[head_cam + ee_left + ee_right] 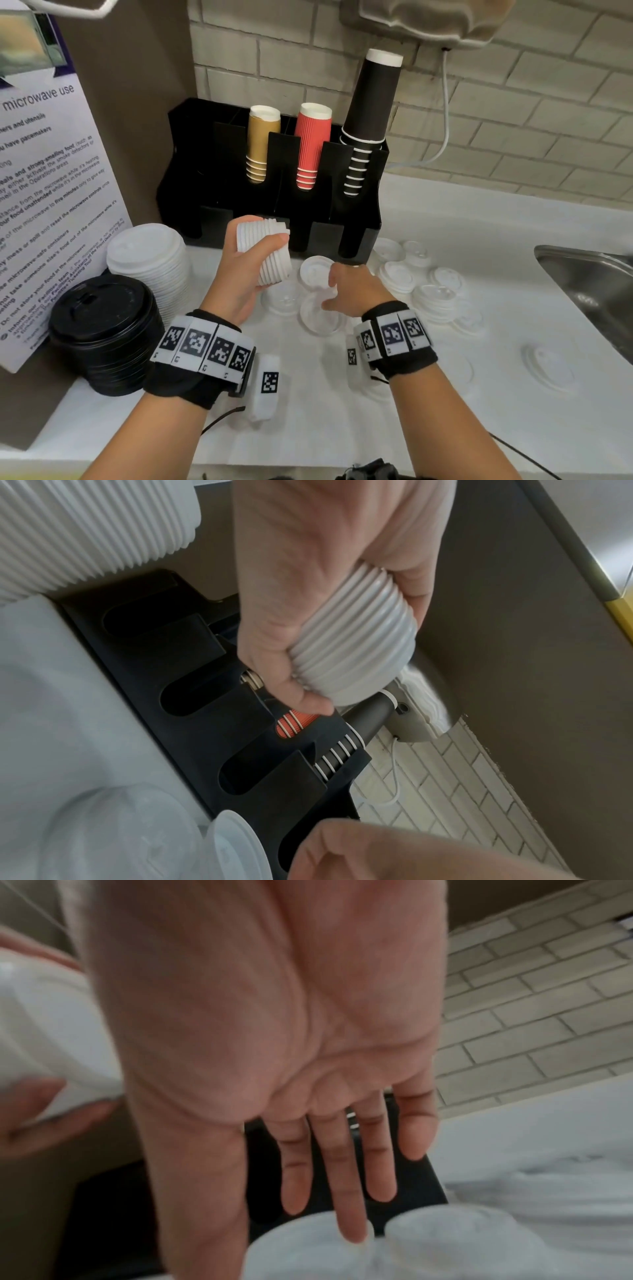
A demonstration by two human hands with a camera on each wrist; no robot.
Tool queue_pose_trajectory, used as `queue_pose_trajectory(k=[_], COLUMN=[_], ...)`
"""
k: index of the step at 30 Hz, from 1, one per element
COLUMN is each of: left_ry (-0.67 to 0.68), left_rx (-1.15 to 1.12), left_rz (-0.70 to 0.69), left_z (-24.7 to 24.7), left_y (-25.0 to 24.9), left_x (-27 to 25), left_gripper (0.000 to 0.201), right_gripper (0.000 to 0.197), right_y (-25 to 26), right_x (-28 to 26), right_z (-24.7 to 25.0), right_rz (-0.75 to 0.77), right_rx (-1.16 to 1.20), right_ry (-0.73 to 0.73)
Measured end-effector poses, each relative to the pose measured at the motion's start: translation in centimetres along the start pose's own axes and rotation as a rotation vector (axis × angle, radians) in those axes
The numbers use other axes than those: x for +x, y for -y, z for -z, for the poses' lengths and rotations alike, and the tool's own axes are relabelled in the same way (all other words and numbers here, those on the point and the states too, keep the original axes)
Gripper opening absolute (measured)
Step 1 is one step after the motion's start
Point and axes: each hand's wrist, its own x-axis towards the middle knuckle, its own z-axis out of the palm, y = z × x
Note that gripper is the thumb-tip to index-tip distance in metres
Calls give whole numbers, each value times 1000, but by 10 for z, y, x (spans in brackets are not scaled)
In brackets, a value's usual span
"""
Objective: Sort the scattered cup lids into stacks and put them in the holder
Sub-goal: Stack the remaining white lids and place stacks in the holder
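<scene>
Ribbed white lid stack in left hand, right hand flat

So the holder sits at the far side of the worktop against the wall, with three cup stacks standing in its back slots. Two big lid stacks are off to its left, one nearer than the other. Loose lids are scattered just in front and to the right of it. Sink is on the far right.
</scene>
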Motion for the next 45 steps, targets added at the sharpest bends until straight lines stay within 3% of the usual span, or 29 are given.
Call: queue_pose_trajectory(k=[3,13,19,24,26,30,35,37,41,45], left_ry=[10,2,19,13,19,68,68,55,30,52], left_rx=[9,39,30,42,62,69,63,59,-10,-76], left_rz=[4,10,19,11,8,-5,-29,-49,-59,-47], left_z=[-2,-2,-5,-1,0,-5,-12,-13,-12,-12], left_y=[-1,-2,-4,-4,-2,3,3,2,0,-3], left_x=[-2,-5,-7,-8,-7,-9,-12,-13,-15,-16], left_gripper=[43,47,45,48,49,42,49,58,68,62], right_gripper=[62,41,31,14,17,43,5,9,25,45], right_y=[3,1,6,2,-3,4,23,25,25,14], right_x=[5,9,25,21,15,-8,-25,-29,-33,-33], right_z=[0,18,8,15,24,35,26,20,11,6], right_rz=[-6,64,86,56,73,162,214,231,331,479], right_rx=[-84,11,-190,-246,-108,452,819,998,1289,1180], right_ry=[71,49,378,210,26,-382,-554,-547,-315,-232])
